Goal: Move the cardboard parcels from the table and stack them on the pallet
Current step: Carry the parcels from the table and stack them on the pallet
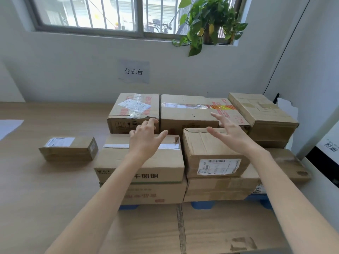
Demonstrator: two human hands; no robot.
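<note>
**Hands over the stacked parcels**

My left hand (145, 142) and right hand (229, 131) hover, fingers spread, holding nothing, above parcels (211, 149) stacked on the blue pallet (201, 205). One small parcel (68, 148) sits alone on the open tabletop (45, 180). Wall sign (134, 71): 分拣台.

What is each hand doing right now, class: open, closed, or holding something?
Left hand: open, fingers spread, over the taped box, holding nothing.
Right hand: open, fingers spread, above the labelled box, holding nothing.

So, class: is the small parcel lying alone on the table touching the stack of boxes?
Apart. The head view shows bare table between the small parcel and the stack of boxes.
</note>
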